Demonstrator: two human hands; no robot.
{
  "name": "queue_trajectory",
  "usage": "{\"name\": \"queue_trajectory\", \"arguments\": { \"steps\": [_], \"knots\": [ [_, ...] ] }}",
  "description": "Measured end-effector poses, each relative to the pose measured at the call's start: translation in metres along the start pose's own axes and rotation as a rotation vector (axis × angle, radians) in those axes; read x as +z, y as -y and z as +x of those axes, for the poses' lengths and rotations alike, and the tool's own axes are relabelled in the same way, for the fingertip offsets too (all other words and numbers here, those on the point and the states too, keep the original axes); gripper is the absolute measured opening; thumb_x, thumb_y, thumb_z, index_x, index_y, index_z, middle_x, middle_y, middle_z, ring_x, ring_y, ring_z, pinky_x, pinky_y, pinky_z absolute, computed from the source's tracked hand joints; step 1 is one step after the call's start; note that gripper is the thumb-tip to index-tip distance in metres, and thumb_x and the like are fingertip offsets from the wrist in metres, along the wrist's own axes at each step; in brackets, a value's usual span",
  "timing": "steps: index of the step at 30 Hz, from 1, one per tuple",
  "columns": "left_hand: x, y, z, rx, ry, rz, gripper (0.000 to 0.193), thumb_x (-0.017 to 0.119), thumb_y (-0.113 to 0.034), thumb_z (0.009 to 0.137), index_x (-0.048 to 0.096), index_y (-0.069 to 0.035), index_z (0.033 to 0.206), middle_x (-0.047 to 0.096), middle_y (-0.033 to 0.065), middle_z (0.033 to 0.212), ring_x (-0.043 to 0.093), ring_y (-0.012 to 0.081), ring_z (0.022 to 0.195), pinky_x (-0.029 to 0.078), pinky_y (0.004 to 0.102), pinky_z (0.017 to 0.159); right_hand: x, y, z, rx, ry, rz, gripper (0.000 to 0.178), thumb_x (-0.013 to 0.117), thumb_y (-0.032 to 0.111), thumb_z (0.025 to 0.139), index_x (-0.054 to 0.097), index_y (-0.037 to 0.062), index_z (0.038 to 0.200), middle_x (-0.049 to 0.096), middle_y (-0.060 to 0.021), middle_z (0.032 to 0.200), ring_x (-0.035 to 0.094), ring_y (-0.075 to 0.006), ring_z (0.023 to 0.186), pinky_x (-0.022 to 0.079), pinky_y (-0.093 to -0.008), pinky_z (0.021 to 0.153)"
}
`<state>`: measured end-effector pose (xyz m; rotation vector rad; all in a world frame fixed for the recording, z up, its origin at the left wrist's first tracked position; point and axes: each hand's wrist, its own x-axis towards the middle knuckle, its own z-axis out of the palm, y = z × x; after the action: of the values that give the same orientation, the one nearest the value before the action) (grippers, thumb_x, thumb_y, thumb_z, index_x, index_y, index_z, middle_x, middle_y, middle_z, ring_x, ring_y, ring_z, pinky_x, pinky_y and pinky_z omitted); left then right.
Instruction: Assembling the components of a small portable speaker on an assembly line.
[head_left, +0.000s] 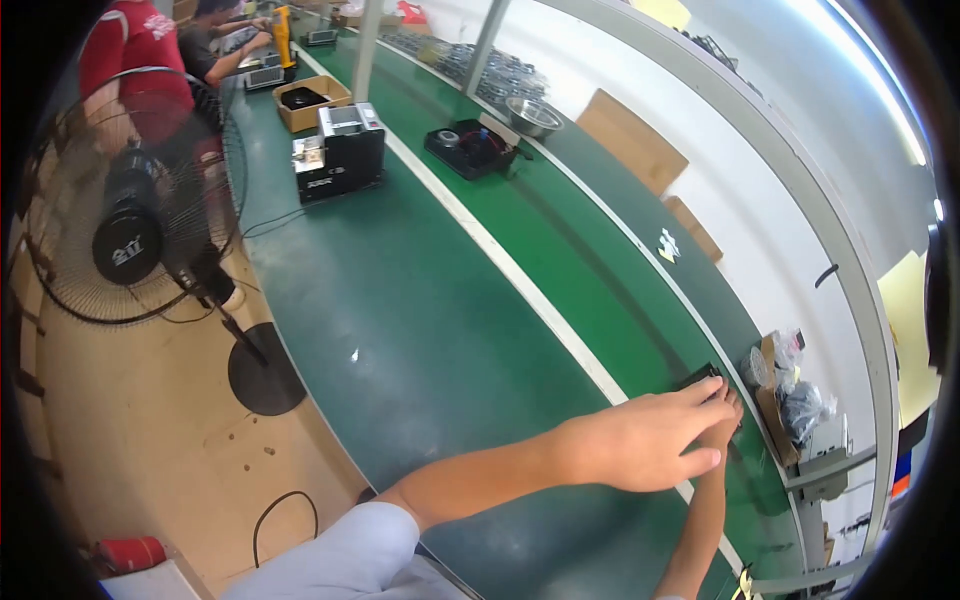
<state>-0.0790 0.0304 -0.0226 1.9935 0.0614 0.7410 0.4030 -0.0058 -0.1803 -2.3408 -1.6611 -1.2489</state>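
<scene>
My left arm, in a pale sleeve, reaches across from the lower left. My left hand [628,441] is palm down with its fingers stretched out and its thumb apart, lying over my right hand. My right hand [722,428] comes up from the lower right and is partly covered by the left. Its fingers are closed at a small black flat piece [699,375], whose edge shows just beyond the fingertips. What kind of piece it is cannot be made out. Both hands are over the green belt [560,270], near its right rail.
A black machine [345,165], an open carton [303,110] and a black tray of parts [470,148] stand farther along. At the right are bagged parts [803,410] and a metal frame [850,240]. A floor fan [130,220] stands left; people work at the far end.
</scene>
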Motion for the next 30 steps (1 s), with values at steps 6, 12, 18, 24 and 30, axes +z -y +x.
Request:
{"name": "queue_trajectory", "arguments": {
  "steps": [6,12,18,24,30],
  "knots": [
    [-0.004,0.004,-0.014,-0.032,0.023,0.142,0.060,0.063,-0.030,0.098,0.044,-0.002,0.147,0.033,0.0335,0.156,0.050,0.0480,0.132,0.045,0.0462,0.107,-0.006,0.083,0.016,0.140,0.162,-0.018,0.099,0.085,0.016,0.060,0.042,0.0068,0.148,0.051,-0.0192,0.138,0.049,-0.0368,0.129,0.040,-0.0484,0.108],
    [-0.013,0.007,0.007,0.010,0.341,0.092,0.065,0.065,-0.027,0.096,0.043,-0.006,0.153,0.025,0.0329,0.161,0.051,0.0447,0.134,0.043,0.0446,0.108,-0.027,0.052,-0.026,0.119,0.084,0.226,0.088,0.066,0.021,0.071,0.038,0.0091,0.153,0.044,-0.0296,0.144,0.041,-0.0511,0.133,0.032,-0.0575,0.114],
    [-0.048,0.004,-0.014,-0.062,0.172,0.324,0.064,0.065,-0.022,0.092,0.045,-0.006,0.151,0.030,0.0303,0.160,0.052,0.0408,0.134,0.043,0.0426,0.108,-0.042,0.046,-0.024,0.140,0.181,0.338,0.079,0.062,0.021,0.083,0.034,0.0127,0.157,0.040,-0.0313,0.149,0.039,-0.0514,0.136,0.031,-0.0575,0.116],
    [-0.051,-0.009,-0.028,-0.151,0.109,0.309,0.064,0.062,-0.035,0.092,0.051,-0.002,0.146,0.049,0.0207,0.153,0.063,0.0328,0.120,0.048,0.0421,0.099,-0.071,0.121,-0.075,0.082,-0.213,0.611,0.053,0.067,0.012,0.082,0.054,0.0017,0.133,0.054,-0.0227,0.128,0.053,-0.0402,0.120,0.043,-0.0496,0.100],
    [-0.036,-0.009,-0.012,-0.082,0.276,0.217,0.057,0.064,-0.018,0.089,0.054,0.001,0.142,0.063,0.0240,0.132,0.065,0.0363,0.114,0.049,0.0404,0.101,-0.086,0.140,-0.082,0.040,0.176,0.816,0.018,0.063,0.015,0.089,0.060,0.0038,0.102,0.064,-0.0185,0.105,0.064,-0.0356,0.094,0.053,-0.0463,0.077]
  ]
}}
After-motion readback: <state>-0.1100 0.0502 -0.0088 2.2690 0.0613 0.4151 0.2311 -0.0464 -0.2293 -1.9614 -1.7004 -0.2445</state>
